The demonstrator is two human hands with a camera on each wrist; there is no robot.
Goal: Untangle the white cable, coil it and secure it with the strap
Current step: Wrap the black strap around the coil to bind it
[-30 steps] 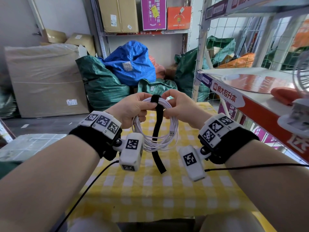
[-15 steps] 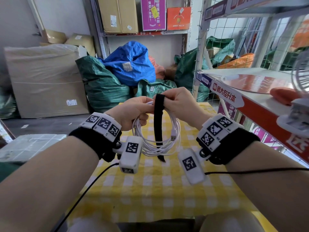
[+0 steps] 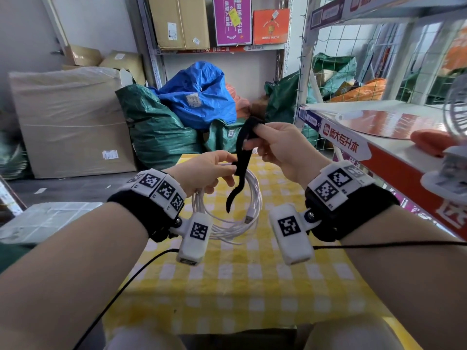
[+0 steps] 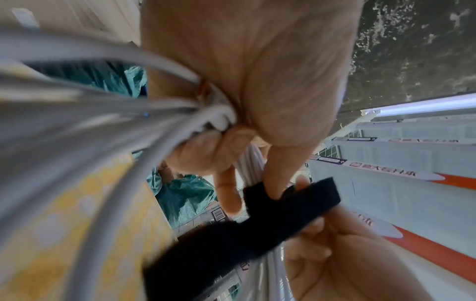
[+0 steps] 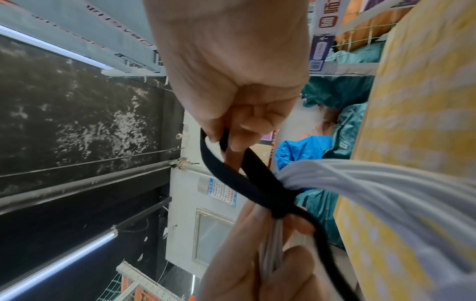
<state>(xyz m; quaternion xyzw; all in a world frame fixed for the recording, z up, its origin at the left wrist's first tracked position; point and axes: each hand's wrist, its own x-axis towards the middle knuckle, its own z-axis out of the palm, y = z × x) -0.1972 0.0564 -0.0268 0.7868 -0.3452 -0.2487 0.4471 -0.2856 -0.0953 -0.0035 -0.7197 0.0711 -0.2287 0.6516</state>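
Left hand (image 3: 204, 174) pinches white cable coil (image 3: 235, 210) above table (image 3: 227, 286); right hand (image 3: 275, 145) pulls black strap (image 3: 243, 157) upward; risk: loops spill if pinch loosens, strap slips off bundle

A parcel storeroom: metal shelves (image 3: 394, 137) with printed labels hold cartons (image 3: 180, 21), and stuffed green sacks (image 3: 156, 127), a blue sack (image 3: 199, 94) and a wrapped box (image 3: 70, 122) crowd the floor.
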